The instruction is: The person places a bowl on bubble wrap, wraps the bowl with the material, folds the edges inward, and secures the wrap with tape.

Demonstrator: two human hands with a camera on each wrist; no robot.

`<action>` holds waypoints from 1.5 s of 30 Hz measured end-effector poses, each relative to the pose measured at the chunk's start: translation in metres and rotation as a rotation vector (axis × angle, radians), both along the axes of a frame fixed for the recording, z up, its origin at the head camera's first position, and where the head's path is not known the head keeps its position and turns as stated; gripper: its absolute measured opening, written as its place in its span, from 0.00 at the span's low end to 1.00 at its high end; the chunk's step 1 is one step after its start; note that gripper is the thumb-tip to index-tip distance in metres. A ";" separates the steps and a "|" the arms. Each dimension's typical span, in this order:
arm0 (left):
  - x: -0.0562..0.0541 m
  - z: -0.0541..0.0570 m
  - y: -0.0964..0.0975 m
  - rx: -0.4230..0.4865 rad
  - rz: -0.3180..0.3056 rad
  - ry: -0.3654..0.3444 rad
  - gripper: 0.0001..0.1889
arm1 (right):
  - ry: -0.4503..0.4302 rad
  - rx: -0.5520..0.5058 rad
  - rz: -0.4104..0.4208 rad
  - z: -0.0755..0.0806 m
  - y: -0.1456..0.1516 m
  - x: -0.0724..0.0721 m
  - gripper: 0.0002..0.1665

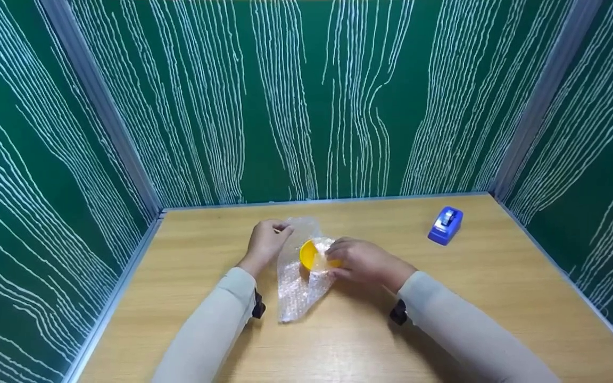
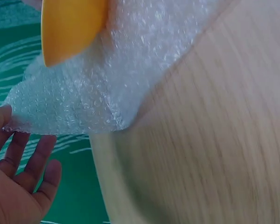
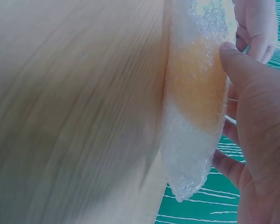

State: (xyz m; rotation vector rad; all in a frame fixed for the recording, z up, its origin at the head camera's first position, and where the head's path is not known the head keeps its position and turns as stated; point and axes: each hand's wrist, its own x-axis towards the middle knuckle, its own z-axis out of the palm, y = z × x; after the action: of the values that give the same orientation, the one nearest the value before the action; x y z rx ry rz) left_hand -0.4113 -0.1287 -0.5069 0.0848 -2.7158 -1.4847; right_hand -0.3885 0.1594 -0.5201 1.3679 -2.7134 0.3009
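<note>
"What is the left hand (image 1: pixel 266 242) doing?"

"It pinches the edge of the bubble wrap (image 1: pixel 296 300). The thumb and a finger nip it, and the other fingers stick out loose. You can see that best from the left wrist."

"And the right hand (image 1: pixel 362 260)?"

"It grips the bubble wrap too, with the yellow bowl (image 1: pixel 307 255) inside. The thumb presses on one side and the fingers curl on the other."

"So where is the bowl?"

"Between the two hands, closer to the right one. The wrap goes over its right part, so the yellow looks pale and foggy there. Its left part peeks out bare, with the open side turned to the left hand."

"Does the bowl touch the table (image 1: pixel 338 351)?"

"I can't tell. The wrap is in the way."

"What's that blue thing?"

"A little blue tool (image 1: pixel 446 226) with a shiny bit on top. It sits on the wooden table, off to the right and near the back, well apart from the hands."

"And behind it all?"

"A green wall (image 1: pixel 317 106) with wiggly white lines."
</note>
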 end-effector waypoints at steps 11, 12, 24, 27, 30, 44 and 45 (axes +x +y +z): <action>0.023 0.007 0.024 -0.058 -0.137 0.115 0.10 | 0.022 -0.030 0.020 0.001 -0.002 -0.001 0.20; 0.024 0.006 0.026 -0.062 -0.152 0.115 0.11 | 0.026 -0.034 0.025 0.001 -0.002 -0.001 0.20; 0.037 -0.005 0.048 -0.434 -0.348 0.211 0.13 | 0.052 -0.085 0.050 -0.002 -0.001 -0.002 0.24; 0.039 -0.007 0.052 -0.510 -0.362 0.202 0.14 | 0.068 -0.094 0.028 -0.003 -0.001 -0.001 0.25; 0.041 -0.008 0.055 -0.530 -0.368 0.169 0.15 | 0.102 -0.117 0.003 -0.004 0.000 0.000 0.26; 0.039 -0.020 0.052 -0.486 -0.394 0.156 0.14 | 0.064 -0.138 -0.015 -0.005 0.003 0.004 0.27; 0.039 -0.020 0.052 -0.474 -0.392 0.139 0.15 | 0.069 -0.129 -0.001 -0.005 0.003 0.004 0.25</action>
State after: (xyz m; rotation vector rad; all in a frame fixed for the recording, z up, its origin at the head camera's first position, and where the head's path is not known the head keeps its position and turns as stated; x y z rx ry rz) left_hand -0.3726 -0.0771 -0.5270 -0.5698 -2.9908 -0.8110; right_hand -0.3846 0.1624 -0.5254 1.3170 -2.5901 0.4128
